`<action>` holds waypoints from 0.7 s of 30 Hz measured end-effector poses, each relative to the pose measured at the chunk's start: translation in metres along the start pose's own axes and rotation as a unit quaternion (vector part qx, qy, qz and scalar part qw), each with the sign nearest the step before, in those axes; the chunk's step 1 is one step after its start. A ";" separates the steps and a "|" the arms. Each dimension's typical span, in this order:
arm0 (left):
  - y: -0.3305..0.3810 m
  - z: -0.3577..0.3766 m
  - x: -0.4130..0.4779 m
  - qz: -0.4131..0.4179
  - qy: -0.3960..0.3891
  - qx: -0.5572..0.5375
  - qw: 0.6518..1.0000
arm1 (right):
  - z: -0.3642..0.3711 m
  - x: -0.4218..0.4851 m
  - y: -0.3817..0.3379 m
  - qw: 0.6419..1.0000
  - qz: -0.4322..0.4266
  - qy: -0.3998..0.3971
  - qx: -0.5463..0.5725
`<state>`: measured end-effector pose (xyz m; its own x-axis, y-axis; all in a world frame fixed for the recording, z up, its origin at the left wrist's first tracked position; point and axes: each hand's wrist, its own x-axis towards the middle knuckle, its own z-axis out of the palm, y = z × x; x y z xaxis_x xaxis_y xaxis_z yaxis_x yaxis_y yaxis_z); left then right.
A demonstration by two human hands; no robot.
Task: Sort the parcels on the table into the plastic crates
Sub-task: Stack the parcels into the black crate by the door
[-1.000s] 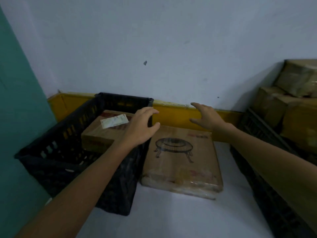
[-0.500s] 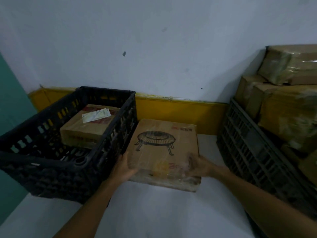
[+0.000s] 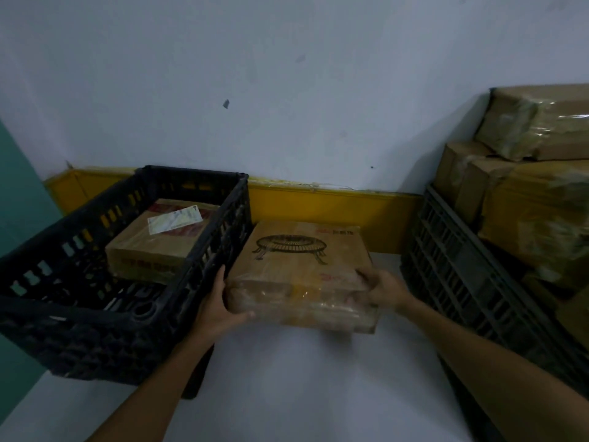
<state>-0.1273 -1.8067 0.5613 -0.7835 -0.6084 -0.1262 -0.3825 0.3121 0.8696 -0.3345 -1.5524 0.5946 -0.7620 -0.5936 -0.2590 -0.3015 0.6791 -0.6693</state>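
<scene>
Both of your hands have come back from the far edge of the flat brown cardboard parcel printed with a round wire stand. A second ago they hovered spread above it; now they hold its near corners. Your left hand curls round the near left corner, thumb up the side and fingers tucked under the film-wrapped edge. Your right hand grips the near right corner, fingers folded over the top.

The parcel sits between your hands on the white table, its far end close to the yellow rail beyond your fingers. I cannot tell whether its near edge has left the table yet.

Right against the outer side of your left hand stands the black slotted plastic crate. It holds one brown taped parcel with a white label and has open floor around it. Well out past your right hand is the grey plastic crate, heaped with brown wrapped parcels.

So the reach is over and the grip is made; the lift looks like your next step. The black crate seems the easier drop, though the wide parcel must clear its rim. Its glossy film may also slide in your fingers.
</scene>
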 end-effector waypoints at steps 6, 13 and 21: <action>0.059 -0.011 0.006 0.117 0.062 -0.078 0.988 | -0.066 0.010 -0.027 0.985 -0.032 0.122 0.118; 0.082 -0.010 0.005 0.168 0.053 -0.075 0.982 | -0.117 0.000 -0.040 0.983 -0.044 0.141 0.108; 0.089 -0.010 0.006 0.188 0.093 -0.054 0.976 | -0.124 -0.008 -0.037 0.975 -0.061 0.184 0.109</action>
<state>-0.1610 -1.7894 0.6424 -0.7521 -0.5907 0.2922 -0.0229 0.4666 0.8842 -0.3888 -1.5195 0.7081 -0.8939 -0.4425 0.0716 -0.3041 0.4813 -0.8221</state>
